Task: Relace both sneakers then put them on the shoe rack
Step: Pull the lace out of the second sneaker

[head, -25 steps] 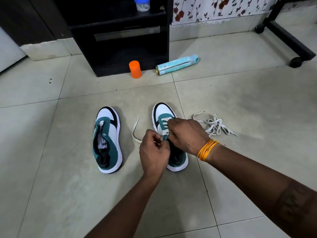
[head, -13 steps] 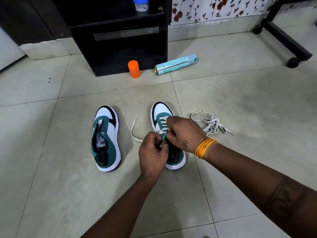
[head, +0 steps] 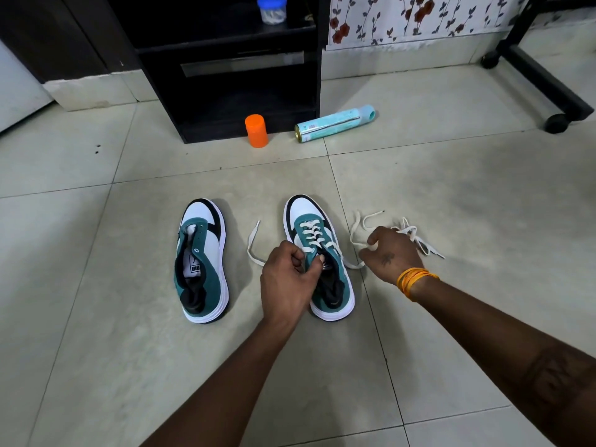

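Note:
Two teal, white and black sneakers stand side by side on the tiled floor. The left sneaker [head: 201, 262] has no lace. The right sneaker [head: 319, 250] carries a white lace [head: 311, 235] crossed through its eyelets; one loose end trails left on the floor. My left hand [head: 290, 279] grips the tongue and lace at that shoe's throat. My right hand [head: 388, 253] pinches the lace's other end, pulled out to the right of the shoe. A second loose white lace [head: 416, 238] lies in a heap just beyond my right hand.
A black shelf unit [head: 225, 69] stands at the back, with a blue-lidded jar [head: 272, 8] on it. An orange cap [head: 256, 130] and a lying teal spray can [head: 335, 123] sit in front of it. A black wheeled frame [head: 548, 82] is at the far right.
My right hand left the shoe's eyelets and moved out to the right, drawing the lace end with it. My left hand stayed at the shoe's throat.

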`<state>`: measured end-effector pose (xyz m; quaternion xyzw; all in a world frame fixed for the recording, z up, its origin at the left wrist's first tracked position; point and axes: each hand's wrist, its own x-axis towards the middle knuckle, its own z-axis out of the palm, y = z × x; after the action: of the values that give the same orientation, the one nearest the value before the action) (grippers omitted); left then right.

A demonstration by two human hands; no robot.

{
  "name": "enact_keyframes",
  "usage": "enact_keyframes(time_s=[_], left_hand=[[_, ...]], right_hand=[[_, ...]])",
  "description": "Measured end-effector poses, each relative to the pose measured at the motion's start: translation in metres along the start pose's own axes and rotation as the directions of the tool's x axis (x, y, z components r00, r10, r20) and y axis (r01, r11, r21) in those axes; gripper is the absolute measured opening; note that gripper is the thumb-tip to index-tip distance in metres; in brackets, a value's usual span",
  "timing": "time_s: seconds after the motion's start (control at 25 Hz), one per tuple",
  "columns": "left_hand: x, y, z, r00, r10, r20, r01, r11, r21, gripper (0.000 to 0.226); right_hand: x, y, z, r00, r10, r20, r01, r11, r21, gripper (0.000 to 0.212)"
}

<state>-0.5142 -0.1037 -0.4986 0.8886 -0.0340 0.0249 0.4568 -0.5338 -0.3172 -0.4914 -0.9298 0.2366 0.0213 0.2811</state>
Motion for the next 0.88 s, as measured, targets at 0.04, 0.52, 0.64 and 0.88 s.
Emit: enact_keyframes(time_s=[0.04,0.52,0.64,0.88], left_hand=[[0.001,0.001,0.000,1.000,0.000,0.001,0.000,1.000,0.015,0.033],[0.014,0.005,-0.012,0.992,-0.054,0.116,0.036,0.988,0.152,0.024],[0.016,-0.006,-0.007,0.940,-0.320,0.121,0.340,0.914,-0.223,0.019],[0.022,-0.005,-0.009,0.897,-0.401,0.187,0.440,0.847,-0.297,0.024]], right_hand=[[-0.003,-0.005,-0.001,0.999,-0.021,-0.046,0.024,0.998,0.060,0.018],[-0.023,-0.045,0.014,0.942,-0.333,0.039,0.335,0.932,-0.140,0.047],[-0.027,-0.034,0.021,0.977,-0.208,-0.055,0.214,0.965,0.148,0.043],[-0.030,-0.026,0.027,0.982,-0.145,-0.121,0.172,0.952,0.254,0.045]])
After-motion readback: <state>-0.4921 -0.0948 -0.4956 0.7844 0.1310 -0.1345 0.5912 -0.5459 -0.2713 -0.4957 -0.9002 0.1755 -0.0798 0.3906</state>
